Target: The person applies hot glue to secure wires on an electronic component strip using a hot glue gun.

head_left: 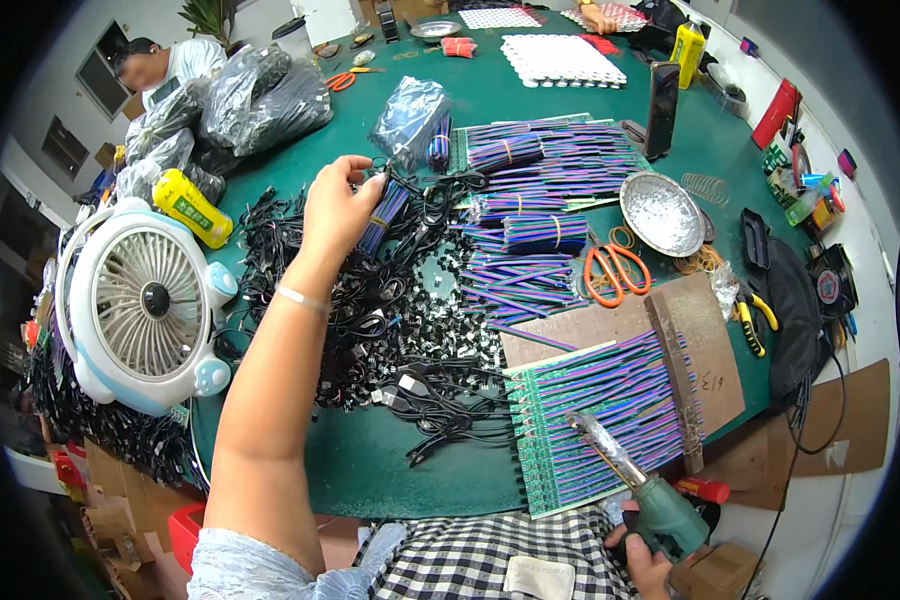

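My left hand reaches over the pile of black cables, its fingers curled and pinching a thin black cable at the far edge. Just beside its thumb lies a banded bundle of blue and purple wires. At the lower right my right hand, partly cut off, grips the green handle of a soldering gun. The silvery tip points up and left over a row of green circuit boards with coloured wires fanned to the right, under a brown wooden bar.
Beside the left arm stands a white desk fan. Orange-handled scissors, a metal dish and more wire bundles lie beyond the boards. A phone stands upright farther back. Another person sits behind grey plastic bags.
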